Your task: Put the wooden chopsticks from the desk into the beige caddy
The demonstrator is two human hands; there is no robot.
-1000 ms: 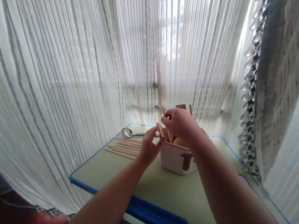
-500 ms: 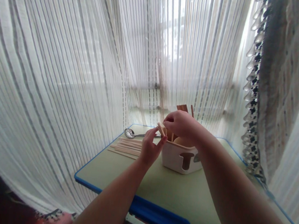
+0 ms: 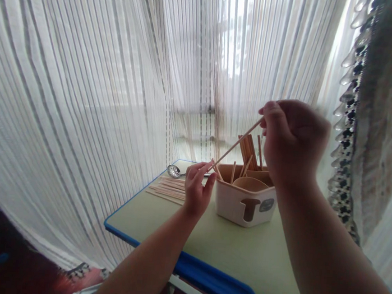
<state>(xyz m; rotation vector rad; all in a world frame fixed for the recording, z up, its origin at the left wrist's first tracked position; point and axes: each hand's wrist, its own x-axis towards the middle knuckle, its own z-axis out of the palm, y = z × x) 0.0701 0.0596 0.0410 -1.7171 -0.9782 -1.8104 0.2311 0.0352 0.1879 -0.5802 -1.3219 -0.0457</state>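
Note:
My right hand (image 3: 293, 136) is raised above the caddy, its thumb and fingers pinched on the upper end of a light wooden chopstick (image 3: 237, 144). The stick slants down to the left. Its lower end meets the curled fingers of my left hand (image 3: 199, 185), which is beside the caddy's left rim. The cream utensil caddy (image 3: 228, 204) has a T-shaped cutout in front and a tan inside. Several light chopsticks (image 3: 233, 171) lean in its left part, some close to my left thumb. Darker brown chopsticks (image 3: 249, 151) stand in a bundle at its back.
More light chopsticks (image 3: 170, 189) lie side by side on the pale green table (image 3: 222, 248), left of my left hand. Behind them rests a metal slotted ladle (image 3: 174, 171). The table has a blue edge (image 3: 213, 277). Sheer striped curtains (image 3: 120, 68) surround it.
My right hand has risen from the caddy's left part up and to the right, with a chopstick now stretched between both hands. My left hand has stayed near the rim. The view has shifted slightly.

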